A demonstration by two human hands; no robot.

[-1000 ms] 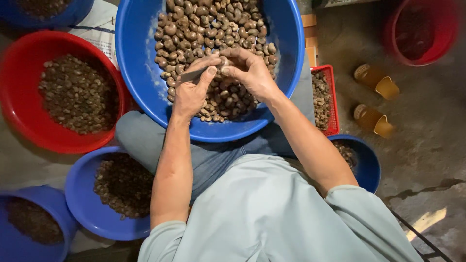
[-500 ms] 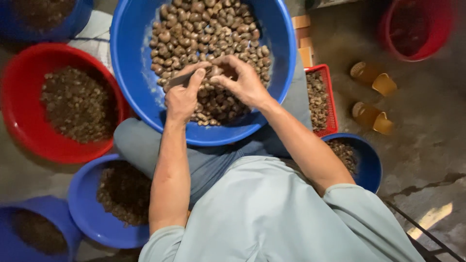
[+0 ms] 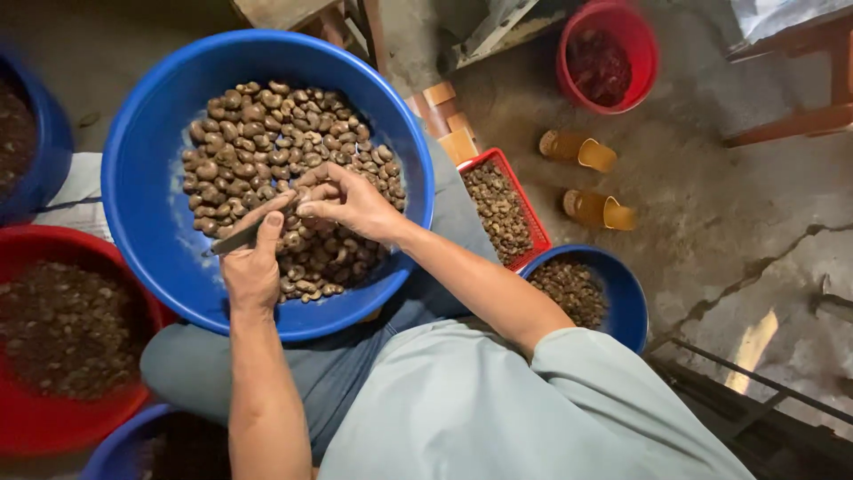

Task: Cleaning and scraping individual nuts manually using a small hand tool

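A big blue basin (image 3: 160,222) rests on my lap, filled with brown nuts in their shells (image 3: 267,142). My left hand (image 3: 253,262) grips a small knife (image 3: 233,240) whose blade points left over the basin. My right hand (image 3: 351,203) pinches a single nut (image 3: 298,197) at its fingertips, right against the left thumb. Both hands meet above the middle of the nut pile.
A red basin (image 3: 80,258) of dark shell bits sits at left, blue basins (image 3: 44,142) around it. At right stand a red tray (image 3: 520,191) of nuts, a small blue bowl (image 3: 622,284), a red bucket (image 3: 609,53) and two yellowish slippers (image 3: 586,178) on cracked concrete.
The view has tilted, so the basin sits lower and further left in the picture. My hands stay joined on the nut and knife, with small finger movements only.
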